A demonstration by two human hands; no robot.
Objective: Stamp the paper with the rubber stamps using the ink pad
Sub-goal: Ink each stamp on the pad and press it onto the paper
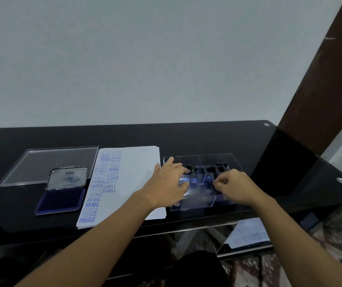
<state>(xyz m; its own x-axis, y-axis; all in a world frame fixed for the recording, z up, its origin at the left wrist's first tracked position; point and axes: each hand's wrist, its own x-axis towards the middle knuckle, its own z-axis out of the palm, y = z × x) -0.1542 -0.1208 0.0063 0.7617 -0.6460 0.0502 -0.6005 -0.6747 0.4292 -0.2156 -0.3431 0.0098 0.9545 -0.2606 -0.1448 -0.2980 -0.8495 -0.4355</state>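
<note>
head view: left hand (pixel 169 180) splayed open over the clear box (pixel 199 200), right hand (pixel 235 184) curled, seemingly pinching its wall

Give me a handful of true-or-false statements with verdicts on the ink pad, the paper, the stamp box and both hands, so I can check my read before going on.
1. The ink pad lies open with its lid raised. True.
2. The paper is blank. False: blue prints such as SAMPLE, AIR MAIL and FRAGILE run down its left part.
3. The left hand and the right hand are both at the clear box. True.
4. The ink pad lies to the right of the paper. False: it lies to the left.
5. A stamp is being pressed on the paper. False: the stamps in view are in the clear box.
</note>
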